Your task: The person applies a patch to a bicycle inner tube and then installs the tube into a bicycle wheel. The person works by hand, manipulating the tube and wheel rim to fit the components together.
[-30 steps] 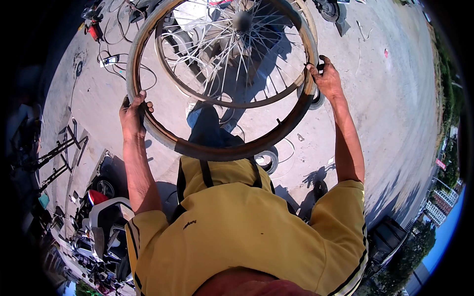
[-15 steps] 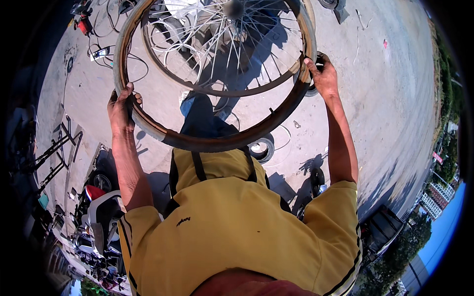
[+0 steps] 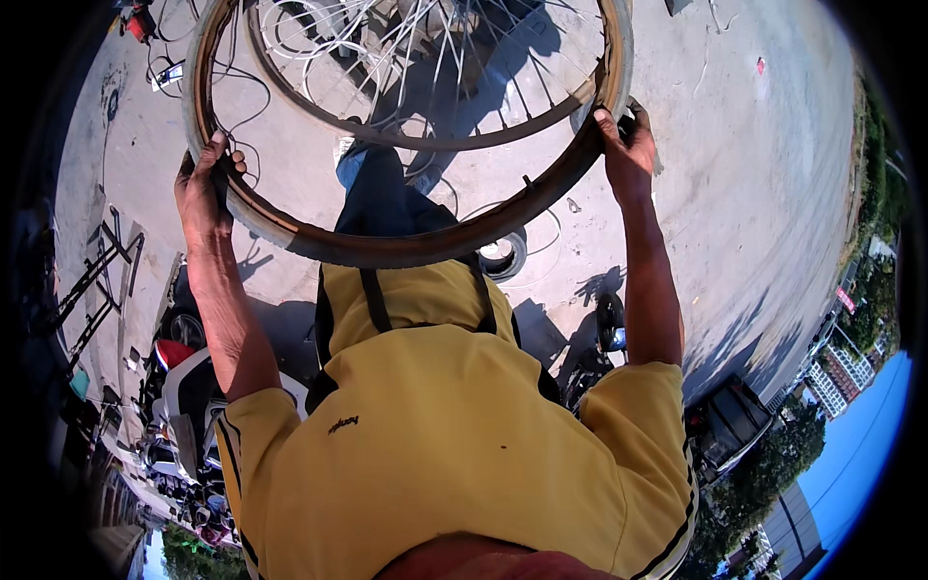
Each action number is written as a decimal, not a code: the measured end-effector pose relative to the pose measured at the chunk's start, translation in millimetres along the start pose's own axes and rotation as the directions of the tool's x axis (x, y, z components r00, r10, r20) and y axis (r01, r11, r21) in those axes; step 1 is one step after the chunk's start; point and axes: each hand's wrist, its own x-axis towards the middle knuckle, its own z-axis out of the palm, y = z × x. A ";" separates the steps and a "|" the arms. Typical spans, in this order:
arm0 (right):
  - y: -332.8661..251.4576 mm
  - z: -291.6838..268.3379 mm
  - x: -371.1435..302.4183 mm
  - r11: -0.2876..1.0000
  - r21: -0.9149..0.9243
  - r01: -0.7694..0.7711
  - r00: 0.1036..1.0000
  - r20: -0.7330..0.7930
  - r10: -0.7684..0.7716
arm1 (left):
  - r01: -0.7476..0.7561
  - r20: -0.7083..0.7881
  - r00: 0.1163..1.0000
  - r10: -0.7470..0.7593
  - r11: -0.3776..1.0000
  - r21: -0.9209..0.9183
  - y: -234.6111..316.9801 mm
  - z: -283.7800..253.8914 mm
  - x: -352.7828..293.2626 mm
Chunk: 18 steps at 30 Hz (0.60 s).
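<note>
A worn bicycle tyre [image 3: 387,249] with a brown inner side is held up in front of me; its top lies outside the view. A short dark valve stem [image 3: 528,182] sticks up from its near inner edge. My left hand [image 3: 205,188] grips the tyre's left side, thumb on top. On the right side, my right hand [image 3: 628,150] is closed round it, thumb pressed on the inner edge. Within the tyre's hoop, farther from me, shows a spoked wheel rim [image 3: 464,143], apart from the tyre along the near side. Whether they meet at the top is out of view.
Another small tyre [image 3: 507,256] lies on the concrete by my legs. Hoses or cables [image 3: 253,97] and a phone-like device [image 3: 169,75] lie at far left. A black metal frame [image 3: 101,271] and a parked motorcycle [image 3: 188,387] are at left.
The view has shifted, so most things sit higher and farther left. My hands appear wider apart, and the tyre spans more of the picture. Both hands have kept their grip.
</note>
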 end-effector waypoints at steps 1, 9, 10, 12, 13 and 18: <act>-0.7 1.0 -7.3 0.992 0.119 -0.033 0.999 0.037 0.029 | 0.008 0.000 1.000 -0.008 1.000 -0.008 -1.2 -1.0 1.3; 5.9 16.3 -32.7 0.941 0.317 -0.122 0.992 0.062 0.108 | 0.010 0.013 1.000 -0.010 0.998 0.066 -2.7 -3.9 4.0; 5.2 17.4 -33.9 0.928 0.347 -0.138 0.990 0.054 0.127 | 0.010 0.017 1.000 -0.011 0.997 0.083 -2.4 -2.8 3.6; 1.8 19.1 -38.3 0.854 0.479 -0.205 0.979 0.103 0.177 | 0.023 -0.012 1.000 -0.021 0.984 0.178 -2.4 -0.4 3.2; -0.6 18.8 -42.9 0.793 0.555 -0.252 0.968 0.142 0.209 | 0.040 -0.030 0.999 -0.035 0.977 0.208 -2.5 0.4 3.7; -2.3 27.9 -88.4 0.562 0.681 -0.469 0.879 0.420 0.224 | 0.029 -0.012 1.000 -0.026 0.968 0.249 -7.0 -0.7 7.7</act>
